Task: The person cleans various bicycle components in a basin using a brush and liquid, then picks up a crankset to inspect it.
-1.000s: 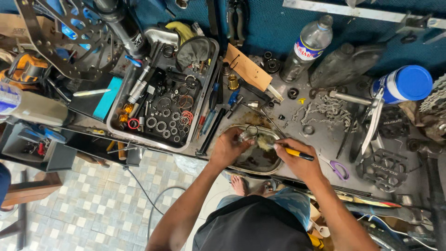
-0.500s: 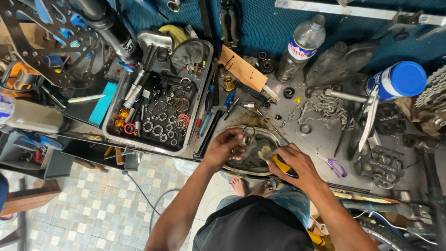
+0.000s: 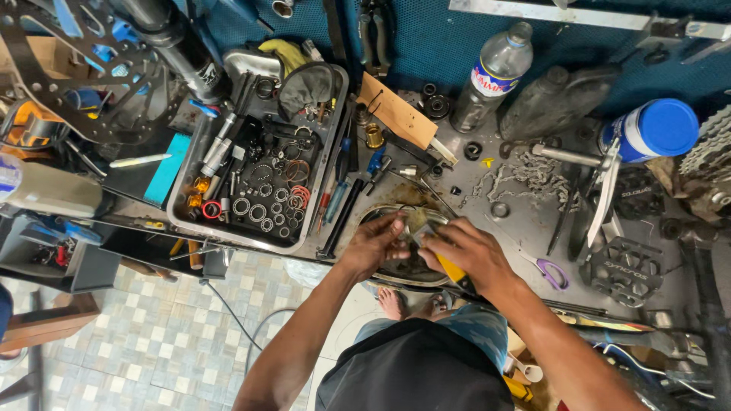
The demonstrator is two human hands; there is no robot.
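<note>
Just right of the parts tray [image 3: 329,160], both hands met over a shallow metal bowl [image 3: 381,217]: the left hand [image 3: 375,243] pinched something small, perhaps a bearing, while the right hand [image 3: 466,255] gripped a yellow-handled tool [image 3: 452,269].

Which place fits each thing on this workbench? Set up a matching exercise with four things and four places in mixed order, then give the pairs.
Things:
1. Clear plastic bottle
2. Metal tray of rings and bearings
3. Black bicycle pedal
4. Yellow-handled tool

Places:
A. In the right hand, beside the left hand
B. At the bench's right front, near purple-handled scissors
C. At the back, against the blue wall
D. Left of both hands

Pairs: 1-C, 2-D, 3-B, 4-A
</note>
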